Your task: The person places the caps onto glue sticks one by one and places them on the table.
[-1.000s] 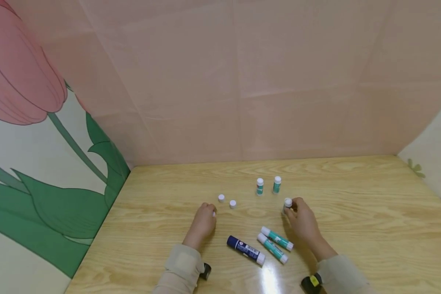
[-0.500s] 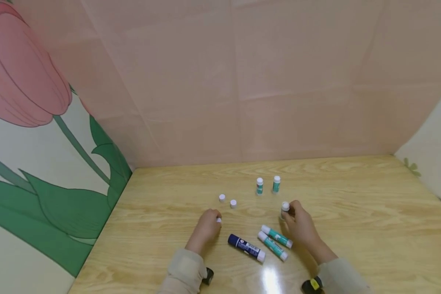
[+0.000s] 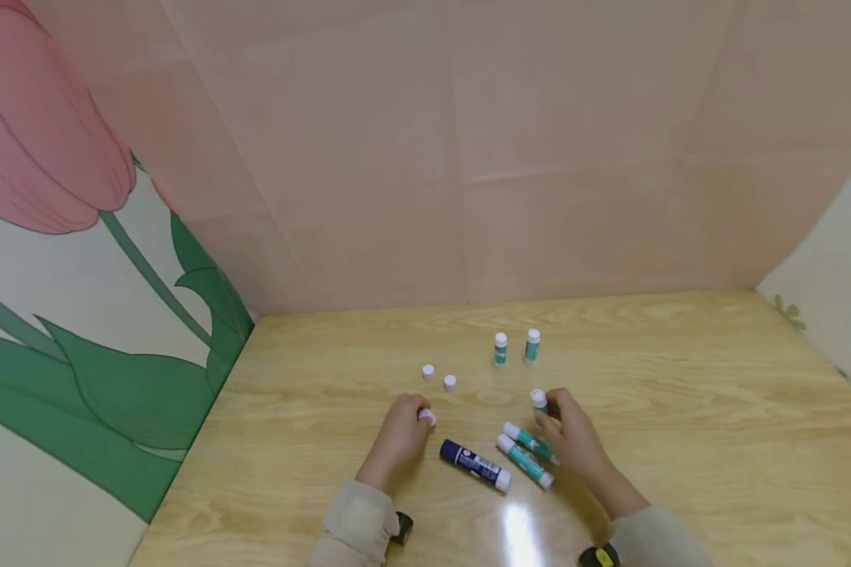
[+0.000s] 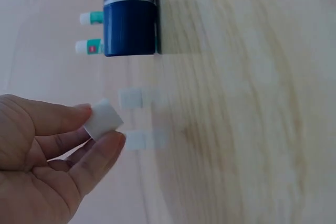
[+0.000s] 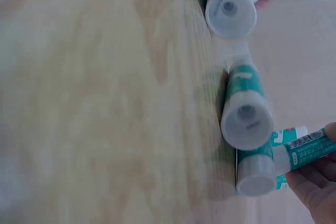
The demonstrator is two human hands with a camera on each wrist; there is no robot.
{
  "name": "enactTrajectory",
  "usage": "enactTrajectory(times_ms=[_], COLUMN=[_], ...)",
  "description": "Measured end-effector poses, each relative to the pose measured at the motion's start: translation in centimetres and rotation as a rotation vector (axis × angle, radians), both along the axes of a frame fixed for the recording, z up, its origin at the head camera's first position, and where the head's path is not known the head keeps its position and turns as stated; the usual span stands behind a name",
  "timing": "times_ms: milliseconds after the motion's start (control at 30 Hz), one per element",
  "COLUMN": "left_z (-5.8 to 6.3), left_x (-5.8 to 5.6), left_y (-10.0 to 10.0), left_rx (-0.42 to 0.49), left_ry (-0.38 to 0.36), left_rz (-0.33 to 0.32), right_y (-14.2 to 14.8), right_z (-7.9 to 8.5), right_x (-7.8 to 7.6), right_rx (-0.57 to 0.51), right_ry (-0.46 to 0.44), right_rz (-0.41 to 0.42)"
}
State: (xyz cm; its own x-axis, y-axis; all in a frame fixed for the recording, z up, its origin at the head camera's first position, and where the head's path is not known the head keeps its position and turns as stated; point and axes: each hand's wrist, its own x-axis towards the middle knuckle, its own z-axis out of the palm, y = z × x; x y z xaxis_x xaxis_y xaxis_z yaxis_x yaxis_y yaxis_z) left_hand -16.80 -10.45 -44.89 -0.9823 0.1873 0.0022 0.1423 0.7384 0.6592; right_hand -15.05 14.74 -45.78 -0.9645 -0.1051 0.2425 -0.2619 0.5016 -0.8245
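My left hand (image 3: 400,431) pinches a small white cap (image 4: 103,120) between thumb and fingertips, beyond the navy end of a large glue stick (image 3: 475,466). On the other side, my right hand (image 3: 574,435) grips a small teal glue stick (image 5: 307,149) by its label; its white top (image 3: 538,397) points up in the head view. Two more white caps (image 3: 429,371) sit on the table past the left hand. Near the right hand, two teal glue sticks (image 3: 525,462) lie side by side, one partly covered by that hand.
Two small teal glue sticks with white tops, one on the left (image 3: 500,351) and one on the right (image 3: 533,346), stand upright farther back on the wooden table (image 3: 716,394). A pink-brown sheet (image 3: 461,157) rises behind the table, and a flower-printed panel (image 3: 135,315) borders its left side.
The right hand has moved left with its glue stick, toward the left hand. The left hand has shifted slightly right, and the cap it pinches now shows more fully.
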Motion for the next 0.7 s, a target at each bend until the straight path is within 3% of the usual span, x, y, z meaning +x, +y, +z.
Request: enactTrajectory(times_ms=[200, 333, 533, 700], left_z=[0.4, 0.6, 1.4, 1.8], left_x=[0.6, 0.9, 1.3, 1.7], left_y=[0.3, 0.7, 1.4, 1.9], left_rx=[0.062, 0.142, 0.259, 0.334], left_ry=[0.018, 0.012, 0.060, 0.020], left_rz=[-0.026, -0.016, -0.046, -0.041], right_y=[-0.7, -1.3, -2.0, -2.6], right_z=[0.2, 0.4, 0.6, 1.0], right_x=[0.8, 1.2, 1.5, 2.1], right_rx=[0.014, 0.019, 0.056, 0.073], right_ry=[0.054, 0.094, 0.188, 0.162], right_rz=[-0.004, 0.003, 0.024, 0.074])
